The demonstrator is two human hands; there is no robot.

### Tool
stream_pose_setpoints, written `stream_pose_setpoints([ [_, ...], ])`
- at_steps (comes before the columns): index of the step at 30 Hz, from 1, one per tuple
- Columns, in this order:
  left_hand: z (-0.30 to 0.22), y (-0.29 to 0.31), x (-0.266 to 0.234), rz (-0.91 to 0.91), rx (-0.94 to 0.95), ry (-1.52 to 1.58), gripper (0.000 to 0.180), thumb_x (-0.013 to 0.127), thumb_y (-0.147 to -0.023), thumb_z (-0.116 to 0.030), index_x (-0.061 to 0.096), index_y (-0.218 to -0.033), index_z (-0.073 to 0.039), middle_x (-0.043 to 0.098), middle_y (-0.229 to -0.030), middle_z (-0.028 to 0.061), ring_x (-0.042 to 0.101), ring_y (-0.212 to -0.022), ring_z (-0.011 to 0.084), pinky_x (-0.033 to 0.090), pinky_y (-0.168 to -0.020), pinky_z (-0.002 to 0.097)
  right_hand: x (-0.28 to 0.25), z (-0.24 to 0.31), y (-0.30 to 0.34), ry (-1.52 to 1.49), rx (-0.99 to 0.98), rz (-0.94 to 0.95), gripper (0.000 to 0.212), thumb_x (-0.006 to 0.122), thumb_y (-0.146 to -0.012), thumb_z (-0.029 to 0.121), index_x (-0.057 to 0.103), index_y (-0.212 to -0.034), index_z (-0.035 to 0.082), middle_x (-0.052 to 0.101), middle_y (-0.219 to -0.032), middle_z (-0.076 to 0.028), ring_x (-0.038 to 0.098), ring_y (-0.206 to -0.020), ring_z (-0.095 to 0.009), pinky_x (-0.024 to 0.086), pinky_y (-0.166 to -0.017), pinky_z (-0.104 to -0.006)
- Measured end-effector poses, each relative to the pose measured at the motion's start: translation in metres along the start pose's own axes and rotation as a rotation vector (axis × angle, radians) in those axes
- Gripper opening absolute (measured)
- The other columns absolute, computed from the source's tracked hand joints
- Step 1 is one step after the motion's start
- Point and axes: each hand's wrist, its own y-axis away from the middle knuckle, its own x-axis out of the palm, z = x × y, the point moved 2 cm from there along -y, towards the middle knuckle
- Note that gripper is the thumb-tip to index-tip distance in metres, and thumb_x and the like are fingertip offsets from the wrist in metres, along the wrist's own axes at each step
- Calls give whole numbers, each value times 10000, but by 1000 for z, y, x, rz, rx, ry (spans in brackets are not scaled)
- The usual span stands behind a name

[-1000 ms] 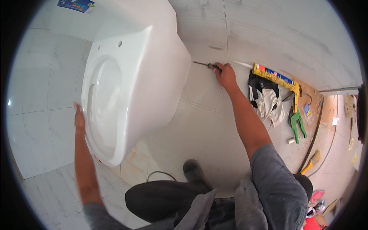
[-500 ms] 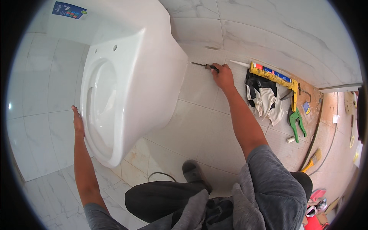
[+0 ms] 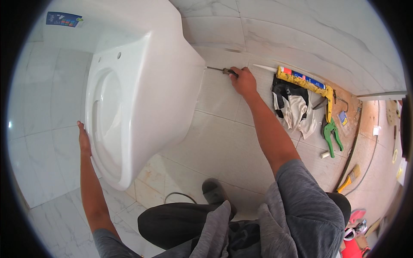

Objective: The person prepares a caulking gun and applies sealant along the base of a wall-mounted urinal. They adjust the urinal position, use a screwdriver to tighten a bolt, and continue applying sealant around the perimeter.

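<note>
A white ceramic toilet (image 3: 157, 94) without a seat fills the left half. My left hand (image 3: 84, 139) lies flat along the outer left side of its bowl, fingers stretched out. Out to the right, my right hand (image 3: 244, 81) is closed around the dark handle of a screwdriver (image 3: 217, 68). The thin shaft points left, low over the floor, and its tip meets the toilet's back lower edge; whether it goes under the edge is too small to tell.
Right of my right hand lie a yellow caulking gun (image 3: 303, 81), black-and-white gloves (image 3: 294, 105), a green pipe cutter (image 3: 332, 136) and a yellow-handled brush (image 3: 349, 178). Tiled wall (image 3: 297, 32) runs behind. A dark cable (image 3: 180, 194) loops by my slippered foot (image 3: 214, 191).
The whole view has shifted slightly, so the toilet sits further left in the picture. Both hands keep nearly the same places against the toilet and on the screwdriver.
</note>
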Motion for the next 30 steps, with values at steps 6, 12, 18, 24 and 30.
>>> stream_pose_setpoints([
  [6,-7,7,4,25,-27,10,1136,305,-924,-876,199,-1633,5,321,-1653,195,384,-1481,313,296,-1222,406,-2,2,-6,25,4,29,286,717,-907,252,750,-1190,229,644,-1022,-188,694,-925,-364,578,-802,-449],
  [12,-4,3,-1,72,-29,11,1136,309,-924,-875,202,-1632,7,336,-1644,196,402,-1469,311,314,-1214,398,6,-1,-8,27,-5,60,297,711,-933,250,732,-1228,229,647,-1014,-201,676,-922,-377,564,-819,-454],
  [18,-7,6,6,36,-8,15,1067,307,-961,-831,221,-1632,-5,361,-1626,206,430,-1450,315,325,-1210,394,5,0,-9,13,30,101,255,697,-936,266,738,-1183,224,640,-1021,-204,654,-996,-393,542,-867,-476],
  [24,7,-15,-4,-48,76,121,1047,327,-974,-807,217,-1630,1,306,-1653,213,391,-1479,332,294,-1228,420,-41,7,12,-79,54,98,302,692,-948,311,742,-1193,141,689,-1037,-216,662,-1007,-396,533,-886,-465],
  [30,-42,35,-4,-472,477,18,792,459,-1058,-591,396,-1556,22,429,-1581,229,429,-1453,345,340,-1200,416,-197,-16,37,-233,-43,336,420,718,-942,359,726,-1242,65,736,-969,-174,695,-897,-271,546,-813,-409],
])
